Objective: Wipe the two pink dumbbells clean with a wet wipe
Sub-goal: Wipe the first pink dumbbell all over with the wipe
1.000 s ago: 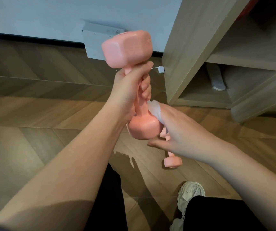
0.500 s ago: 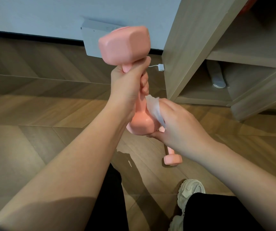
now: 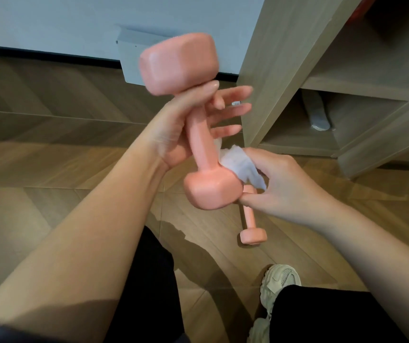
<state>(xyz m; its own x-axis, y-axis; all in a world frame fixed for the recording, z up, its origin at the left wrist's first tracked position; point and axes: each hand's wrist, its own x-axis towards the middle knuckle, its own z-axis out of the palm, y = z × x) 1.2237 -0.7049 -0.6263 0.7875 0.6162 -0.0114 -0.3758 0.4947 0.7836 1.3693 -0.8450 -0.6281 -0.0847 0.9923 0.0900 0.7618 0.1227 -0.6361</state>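
One pink dumbbell (image 3: 199, 142) is held up in the air, tilted, its big end toward the wall. My left hand (image 3: 173, 125) cradles its handle in the palm with the fingers spread loose. My right hand (image 3: 280, 184) pinches a white wet wipe (image 3: 241, 165) against the handle just above the lower end, with its thumb under that end. The second pink dumbbell (image 3: 250, 226) lies on the wooden floor below, partly hidden behind the held one and my right hand.
A wooden shelf unit (image 3: 285, 70) stands at the right with a grey object (image 3: 317, 115) in its bottom compartment. A white wall with a black skirting and a white box (image 3: 129, 60) runs behind. My shoe (image 3: 277, 283) and dark trouser legs are below.
My left hand's fingers have gone from wrapped tight around the handle to spread loose. The dumbbell has tilted and turned, and the wipe has moved along the handle near the lower end.
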